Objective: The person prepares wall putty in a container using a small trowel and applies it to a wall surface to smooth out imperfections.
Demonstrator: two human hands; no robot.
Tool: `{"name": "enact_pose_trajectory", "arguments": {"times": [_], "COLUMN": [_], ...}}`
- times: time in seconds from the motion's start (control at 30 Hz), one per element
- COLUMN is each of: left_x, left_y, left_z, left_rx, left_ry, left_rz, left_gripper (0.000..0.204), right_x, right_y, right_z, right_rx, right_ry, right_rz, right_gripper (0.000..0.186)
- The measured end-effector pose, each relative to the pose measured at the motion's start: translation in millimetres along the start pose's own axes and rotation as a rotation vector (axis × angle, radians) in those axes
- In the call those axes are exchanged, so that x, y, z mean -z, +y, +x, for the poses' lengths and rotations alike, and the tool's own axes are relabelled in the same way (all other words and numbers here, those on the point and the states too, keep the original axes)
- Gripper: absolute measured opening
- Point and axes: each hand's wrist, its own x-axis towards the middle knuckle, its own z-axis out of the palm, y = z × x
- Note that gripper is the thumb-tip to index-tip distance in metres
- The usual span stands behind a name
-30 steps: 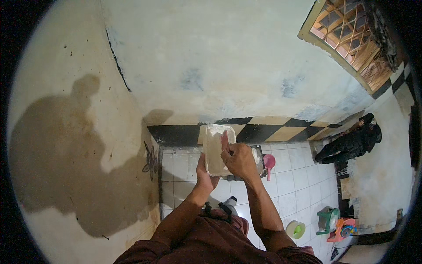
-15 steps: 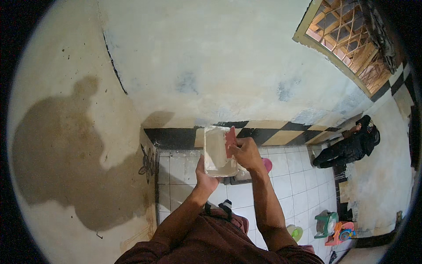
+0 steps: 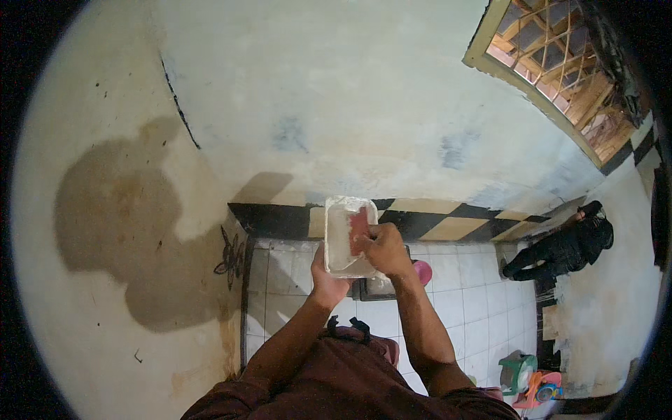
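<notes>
My left hand (image 3: 329,278) is closed round the side and underside of a white rectangular plastic container (image 3: 339,248) coated with pale paste. My right hand (image 3: 383,248) grips a red flat spreader (image 3: 359,222) inside the container, against its right side, with thumb and fingers on it. Beneath the container, partly hidden, a dark-framed square tray (image 3: 380,290) with pale material lies on the white tiles.
Walls (image 3: 364,98) stand ahead and at left, with a checkered band low ahead and a barred window (image 3: 546,63) upper right. A person in black (image 3: 567,245) is at the right. A pink dipper (image 3: 422,273), green stool (image 3: 516,371) and pink plastic item (image 3: 532,392) are on the floor.
The red spreader has shifted within the container as my right hand moved. My view has shifted slightly, and the green bowl that showed below has mostly gone behind my right arm.
</notes>
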Motion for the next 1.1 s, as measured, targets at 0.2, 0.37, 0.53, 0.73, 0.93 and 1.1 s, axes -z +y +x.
{"name": "enact_pose_trajectory", "arguments": {"times": [0.2, 0.37, 0.53, 0.73, 0.93, 1.1], "left_x": [3.5, -2.3, -0.5, 1.5, 3.6, 8.3], "left_y": [-12.7, -18.0, -27.4, -24.0, -22.1, -16.6], "left_z": [11.0, 17.9, 25.6, 27.0, 27.2, 23.2], "left_rx": [-0.042, -0.043, -0.092, -0.057, -0.065, 0.016], "left_ry": [-0.084, -0.135, -0.113, -0.052, -0.085, -0.051], "left_rz": [-0.061, -0.132, -0.128, -0.109, -0.129, -0.085], "left_gripper": [0.052, 0.053, 0.050, 0.051, 0.047, 0.049], "right_x": [12.2, 31.8, 26.3, 34.6, 18.3, 20.4], "right_y": [15.2, 21.2, 19.6, 14.7, 16.2, 15.5], "right_z": [7.6, 14.1, 19.2, 21.7, 20.6, 19.5], "right_rx": [0.032, -0.042, 0.066, -0.010, 0.044, -0.035], "right_ry": [-0.016, -0.063, -0.005, -0.064, -0.008, 0.008], "right_rz": [0.050, -0.035, -0.002, -0.101, -0.080, -0.036], "right_gripper": [0.023, 0.025, 0.025, 0.029, 0.023, 0.024]}}
